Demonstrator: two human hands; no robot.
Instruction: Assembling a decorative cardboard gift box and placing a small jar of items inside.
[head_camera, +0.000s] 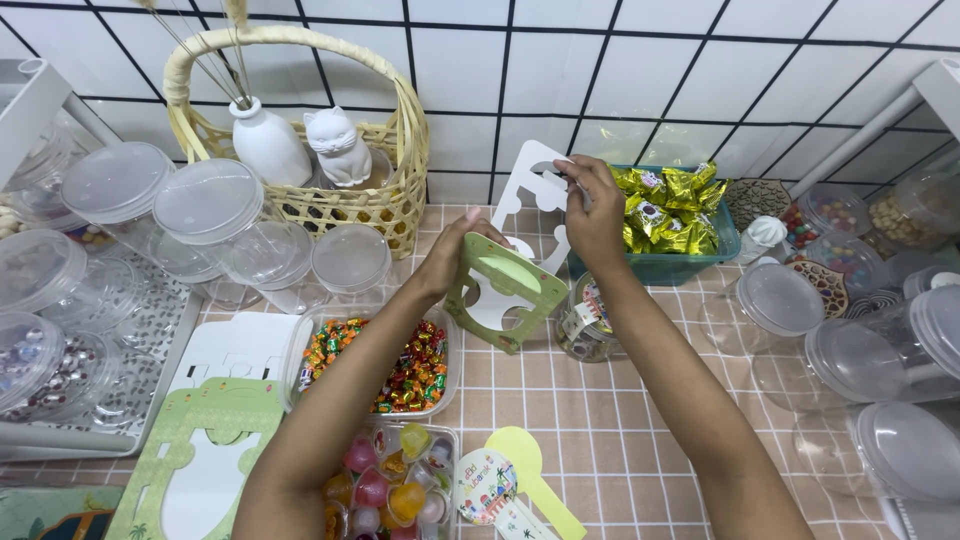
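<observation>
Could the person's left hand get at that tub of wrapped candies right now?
Probably not at once: the left hand grips a green card cutout. The candy tub sits open just beneath that forearm, nothing covering it.

A green die-cut card sleeve (510, 285) with round and oval cut-outs, white on its inner face, is held tilted above the bench, folded partly open, its white flap (530, 185) rising toward the tiled wall.
</observation>
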